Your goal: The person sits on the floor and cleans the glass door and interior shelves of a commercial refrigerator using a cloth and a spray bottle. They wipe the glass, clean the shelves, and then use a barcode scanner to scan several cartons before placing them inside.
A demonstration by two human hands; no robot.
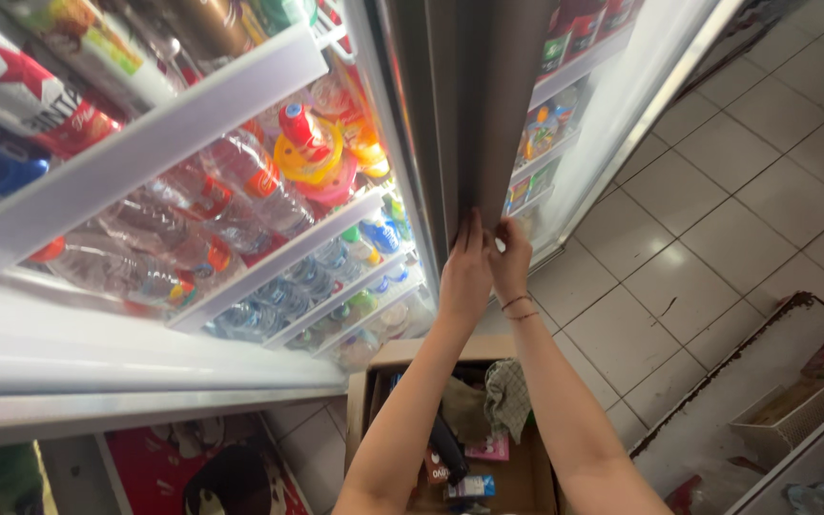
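Both hands press flat, fingers extended, on the grey metal edge of the glass cooler door (488, 114): left hand (466, 272) beside right hand (510, 256), neither gripping anything. The step looks like swinging the door on its hinge; next calls for steady pushing, clear of the open cardboard box (517, 477) below

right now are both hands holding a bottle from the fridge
No, the left hand and right hand hold no bottle; both press flat against the grey edge of the fridge door, side by side.
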